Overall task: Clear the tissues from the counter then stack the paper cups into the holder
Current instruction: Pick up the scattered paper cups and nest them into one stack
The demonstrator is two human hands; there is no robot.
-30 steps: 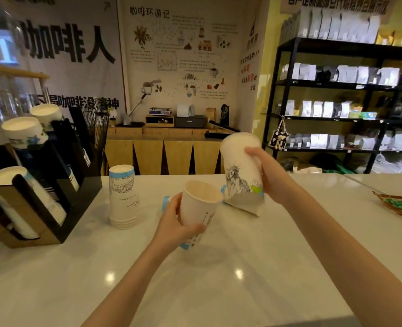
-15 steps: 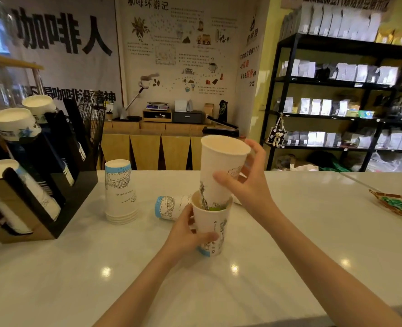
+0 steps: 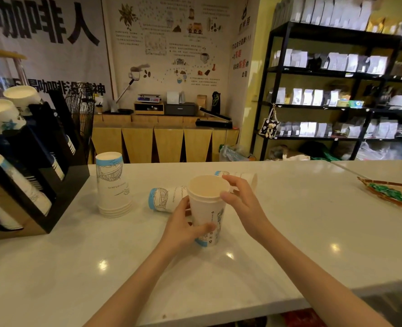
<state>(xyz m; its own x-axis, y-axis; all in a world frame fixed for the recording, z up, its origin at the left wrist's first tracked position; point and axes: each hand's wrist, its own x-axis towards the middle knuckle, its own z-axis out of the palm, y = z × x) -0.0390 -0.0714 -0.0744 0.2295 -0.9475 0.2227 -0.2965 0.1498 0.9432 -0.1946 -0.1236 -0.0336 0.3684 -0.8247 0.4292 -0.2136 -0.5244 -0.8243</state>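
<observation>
My left hand grips two nested white paper cups, upright just above the white counter. My right hand rests its fingertips on the rim of the inner cup. Behind them one cup with a blue rim lies on its side, and another lying cup shows past my right fingers. An upside-down stack of cups stands to the left. The black cup holder at the far left carries several rows of cups. No tissues are in view.
A woven tray with something green sits at the counter's right edge. A black wire basket stands behind the holder. Beyond the counter are a wooden sideboard and black shelves of bags.
My right hand turned the tall cup upright and pushed it down into the cup in my left hand. The two cups now sit fully nested, lower over the counter.
</observation>
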